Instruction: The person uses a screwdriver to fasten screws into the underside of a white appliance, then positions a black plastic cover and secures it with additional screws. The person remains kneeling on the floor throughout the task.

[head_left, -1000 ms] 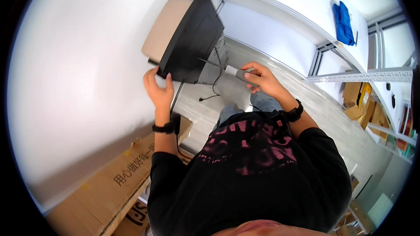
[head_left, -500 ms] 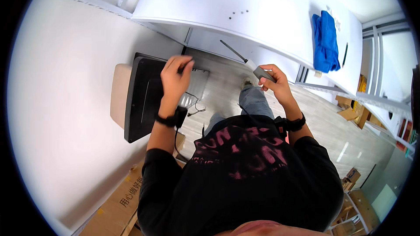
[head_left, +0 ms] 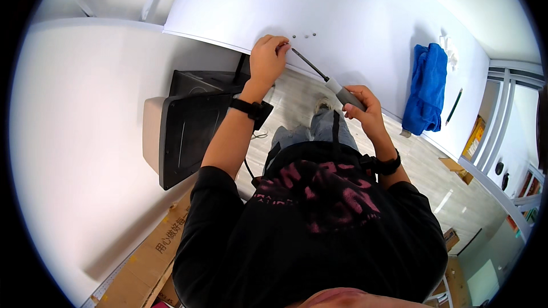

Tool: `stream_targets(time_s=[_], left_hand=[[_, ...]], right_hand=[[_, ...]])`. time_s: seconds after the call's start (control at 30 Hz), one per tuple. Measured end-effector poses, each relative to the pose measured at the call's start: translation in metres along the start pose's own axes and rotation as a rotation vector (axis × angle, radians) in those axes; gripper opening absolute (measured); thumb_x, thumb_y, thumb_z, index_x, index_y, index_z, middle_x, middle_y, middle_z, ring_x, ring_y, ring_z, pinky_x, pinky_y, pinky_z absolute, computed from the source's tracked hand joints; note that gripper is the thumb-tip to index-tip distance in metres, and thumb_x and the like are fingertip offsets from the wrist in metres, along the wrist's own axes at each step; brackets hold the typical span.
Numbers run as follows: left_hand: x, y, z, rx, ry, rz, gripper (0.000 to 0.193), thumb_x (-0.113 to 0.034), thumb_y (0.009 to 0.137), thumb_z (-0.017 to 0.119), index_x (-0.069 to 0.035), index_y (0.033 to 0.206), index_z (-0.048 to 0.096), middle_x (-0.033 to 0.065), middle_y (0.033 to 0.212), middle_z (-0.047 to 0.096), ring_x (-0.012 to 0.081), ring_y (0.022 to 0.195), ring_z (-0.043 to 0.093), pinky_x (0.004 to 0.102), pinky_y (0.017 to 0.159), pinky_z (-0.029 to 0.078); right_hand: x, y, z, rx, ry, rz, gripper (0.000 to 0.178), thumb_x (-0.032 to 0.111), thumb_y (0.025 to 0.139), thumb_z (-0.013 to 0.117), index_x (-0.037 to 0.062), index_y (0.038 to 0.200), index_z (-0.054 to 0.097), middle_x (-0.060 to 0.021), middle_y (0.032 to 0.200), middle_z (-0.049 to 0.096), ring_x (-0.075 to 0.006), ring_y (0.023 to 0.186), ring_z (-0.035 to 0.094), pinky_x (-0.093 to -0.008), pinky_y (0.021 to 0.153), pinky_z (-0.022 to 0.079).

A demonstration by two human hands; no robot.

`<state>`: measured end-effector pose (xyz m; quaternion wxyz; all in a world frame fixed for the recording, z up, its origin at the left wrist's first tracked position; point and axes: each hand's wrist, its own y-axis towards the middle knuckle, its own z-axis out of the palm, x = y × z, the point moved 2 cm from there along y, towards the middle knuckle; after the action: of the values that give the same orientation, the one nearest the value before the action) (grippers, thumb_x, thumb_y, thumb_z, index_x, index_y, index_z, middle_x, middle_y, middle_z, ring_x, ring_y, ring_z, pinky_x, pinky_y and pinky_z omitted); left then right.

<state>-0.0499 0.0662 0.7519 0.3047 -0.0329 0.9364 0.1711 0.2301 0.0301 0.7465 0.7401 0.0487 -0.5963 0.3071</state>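
My right hand (head_left: pixel 365 107) is wrapped round the grey handle of a screwdriver (head_left: pixel 335 84), which has a white collar and a long dark shaft. The shaft slants up and left, its tip close to the fingers of my left hand (head_left: pixel 269 60). That hand is at the front edge of the white table (head_left: pixel 365 28), thumb and fingers pinched together on what looks like a small dark screw, mostly hidden. Just beyond the fingertips, three small screws (head_left: pixel 306 36) lie loose on the tabletop.
A folded blue cloth (head_left: pixel 425 88) lies on the table's right side, with a dark pen-like stick (head_left: pixel 454 106) beside it. At my left stands a black panel-like object (head_left: pixel 191 137) against a tan box (head_left: pixel 153 131). Flattened cardboard (head_left: pixel 145 262) rests at lower left.
My left hand has moved up and right from above the black object to the table edge, closing on a screw. The screwdriver shifted slightly down and right. Fewer screws show on the tabletop.
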Motion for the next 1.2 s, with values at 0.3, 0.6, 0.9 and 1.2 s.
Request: stream_targets(time_s=[0.3, 0.6, 0.9, 1.2], left_hand=[[0.006, -0.01, -0.036, 0.11, -1.213, -0.765, 0.013, -0.014, 0.092, 0.056, -0.003, 0.095, 0.062, 0.0085, 0.093, 0.066, 0.0179, 0.08, 0.064, 0.0281, 0.071, 0.053], [0.027, -0.05, -0.115, -0.009, -1.557, -0.699, 0.013, -0.011, 0.094, 0.051, -0.001, 0.095, 0.059, 0.0127, 0.096, 0.064, 0.0215, 0.084, 0.066, 0.0295, 0.074, 0.057], [0.057, -0.141, -0.16, -0.361, -1.331, -0.858, 0.013, -0.009, 0.093, 0.052, 0.0, 0.096, 0.06, 0.0135, 0.094, 0.064, 0.0195, 0.082, 0.067, 0.0271, 0.072, 0.058], [0.099, -0.24, -0.106, -0.437, -1.368, -1.026, 0.014, -0.013, 0.094, 0.051, -0.002, 0.1, 0.058, 0.0095, 0.092, 0.064, 0.0169, 0.083, 0.064, 0.0274, 0.076, 0.056]], right_hand=[[0.016, 0.018, 0.009, 0.073, -0.232, -0.15, 0.037, 0.005, 0.079, 0.065, 0.0031, 0.115, 0.056, -0.0053, 0.095, 0.061, -0.0113, 0.086, 0.056, -0.0244, 0.077, 0.045], [0.036, 0.045, 0.073, 0.289, -0.246, -0.218, 0.037, 0.003, 0.078, 0.065, 0.0031, 0.113, 0.056, -0.0049, 0.092, 0.062, -0.0115, 0.083, 0.056, -0.0249, 0.075, 0.044], [0.03, 0.049, 0.149, 0.452, -0.564, -0.439, 0.033, 0.002, 0.075, 0.066, 0.0048, 0.108, 0.06, -0.0049, 0.091, 0.062, -0.0115, 0.08, 0.057, -0.0257, 0.07, 0.045], [-0.058, 0.037, 0.157, 0.543, -0.329, 0.152, 0.033, 0.007, 0.076, 0.066, 0.0041, 0.108, 0.058, -0.0067, 0.083, 0.063, -0.0123, 0.075, 0.057, -0.0263, 0.069, 0.044]])
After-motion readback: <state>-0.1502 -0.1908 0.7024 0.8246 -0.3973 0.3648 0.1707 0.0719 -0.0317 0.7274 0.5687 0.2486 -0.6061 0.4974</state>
